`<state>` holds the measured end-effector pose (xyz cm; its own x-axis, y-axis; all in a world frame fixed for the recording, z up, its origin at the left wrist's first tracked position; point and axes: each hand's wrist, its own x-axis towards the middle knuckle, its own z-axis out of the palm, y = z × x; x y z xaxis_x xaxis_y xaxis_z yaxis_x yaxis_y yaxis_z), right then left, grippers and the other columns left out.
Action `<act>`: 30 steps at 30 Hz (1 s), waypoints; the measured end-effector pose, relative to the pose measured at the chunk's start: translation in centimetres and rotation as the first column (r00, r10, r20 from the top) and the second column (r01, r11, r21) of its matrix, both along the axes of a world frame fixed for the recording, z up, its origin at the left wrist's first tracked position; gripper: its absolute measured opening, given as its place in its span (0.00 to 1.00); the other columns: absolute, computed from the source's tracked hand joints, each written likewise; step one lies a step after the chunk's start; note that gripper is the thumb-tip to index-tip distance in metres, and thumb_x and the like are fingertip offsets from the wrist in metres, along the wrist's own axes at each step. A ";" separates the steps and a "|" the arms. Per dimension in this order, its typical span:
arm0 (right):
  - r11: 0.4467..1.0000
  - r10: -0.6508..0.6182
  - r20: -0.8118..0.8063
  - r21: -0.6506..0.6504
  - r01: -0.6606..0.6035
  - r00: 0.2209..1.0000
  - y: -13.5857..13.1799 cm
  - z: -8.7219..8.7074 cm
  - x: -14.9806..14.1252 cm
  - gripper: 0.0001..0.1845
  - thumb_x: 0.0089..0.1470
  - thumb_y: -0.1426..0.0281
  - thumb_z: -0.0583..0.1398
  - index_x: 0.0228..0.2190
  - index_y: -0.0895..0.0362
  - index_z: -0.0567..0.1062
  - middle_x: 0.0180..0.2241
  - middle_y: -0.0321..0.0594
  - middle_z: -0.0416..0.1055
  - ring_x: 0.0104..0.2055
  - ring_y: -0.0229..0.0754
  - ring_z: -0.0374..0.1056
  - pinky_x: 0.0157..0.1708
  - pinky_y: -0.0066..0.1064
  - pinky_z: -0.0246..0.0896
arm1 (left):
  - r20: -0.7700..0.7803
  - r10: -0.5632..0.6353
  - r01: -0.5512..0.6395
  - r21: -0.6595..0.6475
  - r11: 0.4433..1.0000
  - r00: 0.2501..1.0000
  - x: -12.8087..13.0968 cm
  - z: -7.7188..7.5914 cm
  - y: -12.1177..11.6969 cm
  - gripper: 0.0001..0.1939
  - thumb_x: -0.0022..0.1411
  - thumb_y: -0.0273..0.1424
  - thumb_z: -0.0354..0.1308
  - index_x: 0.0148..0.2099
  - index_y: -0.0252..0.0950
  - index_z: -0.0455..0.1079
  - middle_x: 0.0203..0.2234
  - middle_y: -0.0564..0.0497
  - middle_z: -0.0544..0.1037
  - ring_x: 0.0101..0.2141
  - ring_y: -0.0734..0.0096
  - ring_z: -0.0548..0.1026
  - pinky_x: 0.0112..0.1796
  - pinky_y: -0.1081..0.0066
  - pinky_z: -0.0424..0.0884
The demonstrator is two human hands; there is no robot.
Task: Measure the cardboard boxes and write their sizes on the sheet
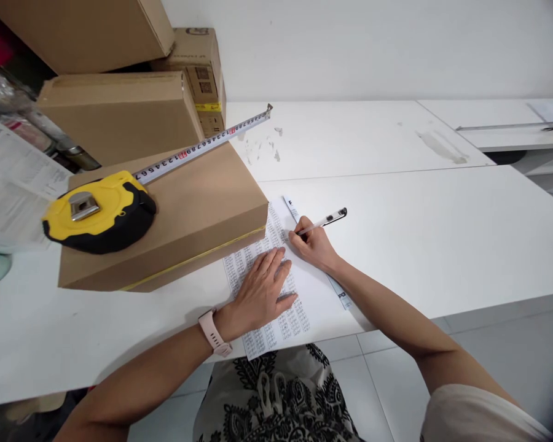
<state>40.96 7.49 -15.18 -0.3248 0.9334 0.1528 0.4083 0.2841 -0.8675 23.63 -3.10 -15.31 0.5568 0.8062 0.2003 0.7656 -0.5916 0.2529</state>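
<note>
Nearest the camera, a pale sleeve (474, 411) and patterned cloth (276, 399) over the lap occupy the near side, below and to the right of the landmark, the cardboard box (179, 227). The box rests on the white table (405, 233); a yellow line runs along its near side.

Paper sheet (317, 294): flat on the table, just beside the near right corner of the box. Dense columns of small writing cover its left part; the right part is largely blank. A light blue printed strip (343, 294) shows from under its right edge.

Left hand (265, 285): palm down on the sheet, to the near right of the box, fingers slightly spread, thumb wide, holding nothing visible. Its wrist carries a pink watch band (212, 333).

Right hand (314, 245): right of the box, closed in a narrow grip on the pen (329, 219). The pen slants up and right, dark end outermost; the fingers conceal its writing tip, so contact with the paper cannot be told.

Yellow and black tape measure (104, 209): on top of the box, left part. Its extended blade (203, 147) crosses the box diagonally and projects past the far right corner.

Brown cartons (120, 116): stacked behind the box.
</note>
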 end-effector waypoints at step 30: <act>1.000 -0.006 -0.017 -0.005 0.006 1.000 0.0 0.2 0.0 0.10 0.53 0.66 0.58 0.26 0.52 0.60 0.16 0.26 0.53 0.19 0.34 0.50 0.22 0.29 0.46 | 0.001 -0.005 0.005 0.003 1.000 1.000 0.0 0.0 0.0 0.31 0.67 0.43 0.54 0.62 0.23 0.61 0.65 0.27 0.58 0.66 0.42 0.55 0.63 0.48 0.56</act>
